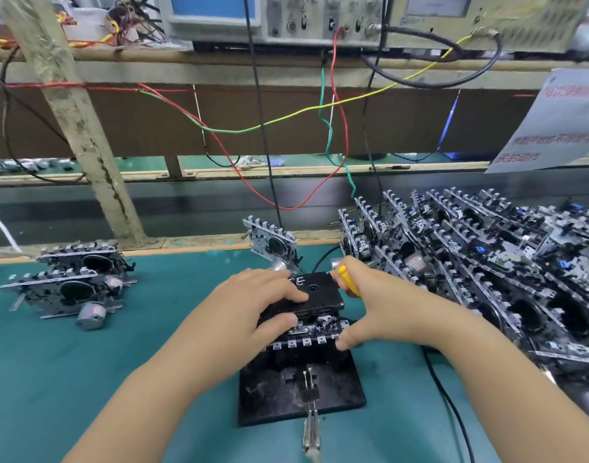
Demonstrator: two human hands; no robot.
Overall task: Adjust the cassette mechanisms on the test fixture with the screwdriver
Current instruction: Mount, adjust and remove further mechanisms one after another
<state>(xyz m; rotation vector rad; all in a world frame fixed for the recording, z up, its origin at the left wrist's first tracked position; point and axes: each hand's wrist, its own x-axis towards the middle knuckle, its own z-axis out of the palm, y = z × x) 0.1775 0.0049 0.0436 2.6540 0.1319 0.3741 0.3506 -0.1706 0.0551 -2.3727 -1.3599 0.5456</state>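
There is a single view, from a wide-angle camera worn on the person's head, looking forward and down over the green-topped table point(86, 379). It sits close above the near edge: both forearms enter from the bottom corners and meet at the test fixture point(300, 396), which lies near the middle of the lower half. The table's far edge crosses the picture about halfway up, and beyond it the view takes in a shelf of instruments point(320, 18) along the top (straight lines bend towards the picture's edges, as wide lenses do). No second view shares the scene.
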